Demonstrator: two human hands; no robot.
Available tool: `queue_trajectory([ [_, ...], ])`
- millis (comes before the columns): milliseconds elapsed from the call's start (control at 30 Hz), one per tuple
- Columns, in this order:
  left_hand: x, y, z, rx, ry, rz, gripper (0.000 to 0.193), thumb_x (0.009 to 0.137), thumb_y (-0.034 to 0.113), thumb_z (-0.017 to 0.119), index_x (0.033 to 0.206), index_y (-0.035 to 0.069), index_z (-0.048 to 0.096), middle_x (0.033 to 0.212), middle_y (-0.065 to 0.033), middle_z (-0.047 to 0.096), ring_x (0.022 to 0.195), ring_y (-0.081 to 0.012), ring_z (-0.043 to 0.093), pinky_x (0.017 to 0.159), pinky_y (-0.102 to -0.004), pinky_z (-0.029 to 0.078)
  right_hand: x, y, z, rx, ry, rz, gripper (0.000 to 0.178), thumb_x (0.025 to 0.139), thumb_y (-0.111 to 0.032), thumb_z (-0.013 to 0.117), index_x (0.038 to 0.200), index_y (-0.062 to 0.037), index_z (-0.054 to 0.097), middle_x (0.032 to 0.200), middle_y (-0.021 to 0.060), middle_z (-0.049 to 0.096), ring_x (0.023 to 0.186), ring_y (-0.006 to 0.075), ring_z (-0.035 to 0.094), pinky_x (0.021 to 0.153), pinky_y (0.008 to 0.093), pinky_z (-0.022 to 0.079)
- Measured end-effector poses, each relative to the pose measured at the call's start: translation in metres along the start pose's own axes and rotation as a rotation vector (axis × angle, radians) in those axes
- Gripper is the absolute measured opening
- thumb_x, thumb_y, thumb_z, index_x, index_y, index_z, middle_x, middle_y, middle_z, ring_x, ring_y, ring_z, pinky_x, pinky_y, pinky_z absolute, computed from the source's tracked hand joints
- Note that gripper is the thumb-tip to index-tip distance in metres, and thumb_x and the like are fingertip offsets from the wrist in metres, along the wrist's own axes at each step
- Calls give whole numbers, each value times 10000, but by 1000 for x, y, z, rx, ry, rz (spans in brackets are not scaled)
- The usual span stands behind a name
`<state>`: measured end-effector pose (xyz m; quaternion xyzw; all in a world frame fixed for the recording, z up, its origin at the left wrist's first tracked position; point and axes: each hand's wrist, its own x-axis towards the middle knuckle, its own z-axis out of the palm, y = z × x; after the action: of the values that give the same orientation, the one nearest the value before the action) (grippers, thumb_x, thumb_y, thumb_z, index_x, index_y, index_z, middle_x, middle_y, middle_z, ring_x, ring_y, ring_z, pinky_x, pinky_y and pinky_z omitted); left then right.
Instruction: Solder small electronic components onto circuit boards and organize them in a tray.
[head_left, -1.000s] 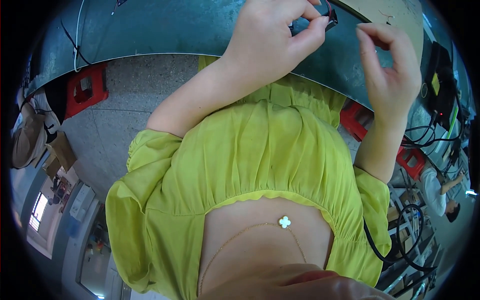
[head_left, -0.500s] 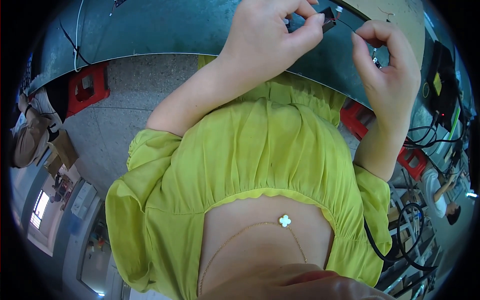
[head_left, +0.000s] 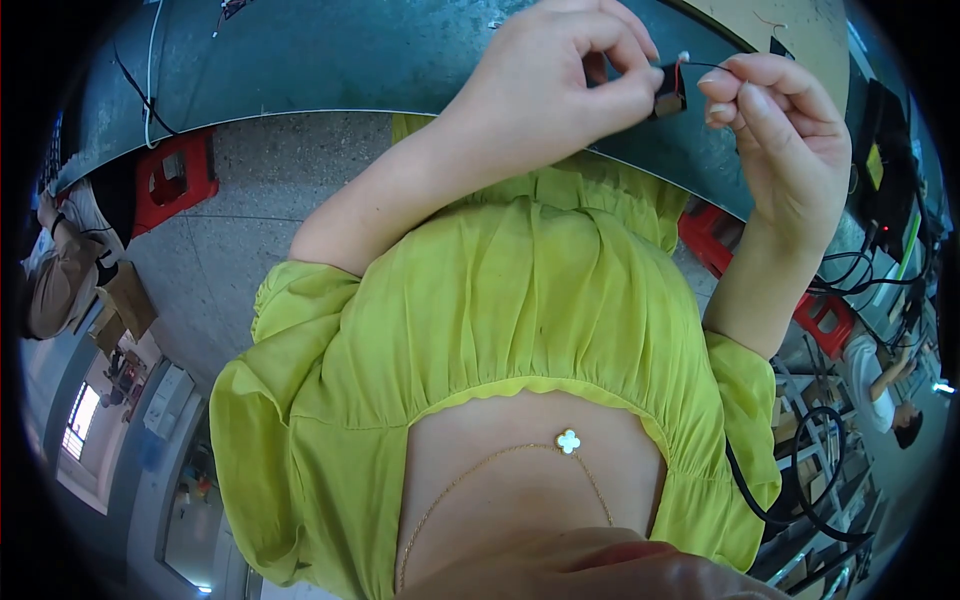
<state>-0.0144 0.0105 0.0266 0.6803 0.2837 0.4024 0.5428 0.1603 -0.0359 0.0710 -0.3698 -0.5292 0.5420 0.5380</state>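
Over the far edge of the green bench, my left hand (head_left: 570,75) grips a small dark box-shaped part (head_left: 670,92) between thumb and fingertips. A short red wire and a small white end piece (head_left: 684,58) stick up from that part. My right hand (head_left: 790,130), just to the right, pinches a thin black wire (head_left: 708,66) that leads to the dark part. Both hands are raised above the bench and stand a little apart. My left fingers hide some of the part.
The green bench top (head_left: 320,60) carries a white cable (head_left: 152,70) and a black lead at left, and a tan board (head_left: 800,30) at far right. Black cables (head_left: 850,270) lie at right. Red stools (head_left: 180,180) stand below the bench. Other people sit at both sides.
The dark part has tilted and moved slightly lower and to the right. My right hand has turned, its fingers curling closer in, and the wire now runs nearly level.
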Motion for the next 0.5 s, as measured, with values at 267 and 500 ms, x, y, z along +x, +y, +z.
queue_trajectory([
  [267, -4, -3, 4, 60, -49, 122, 93, 747, 2, 591, 667, 3, 543, 879, -69, 556, 618, -113, 450, 552, -202, 379, 6, 2, -3, -86, 101, -54, 175, 891, -21, 491, 1027, 67, 556, 919, 179, 615, 698, 151, 545, 650, 210, 451],
  [500, -2, 1, 6, -145, -79, -69, 116, 760, 20, 593, 659, 7, 538, 881, -69, 549, 618, -120, 453, 554, -207, 379, 7, 4, -9, 82, 142, 86, 202, 920, -56, 459, 1052, 69, 548, 941, 197, 610, 721, 138, 514, 695, 216, 434],
])
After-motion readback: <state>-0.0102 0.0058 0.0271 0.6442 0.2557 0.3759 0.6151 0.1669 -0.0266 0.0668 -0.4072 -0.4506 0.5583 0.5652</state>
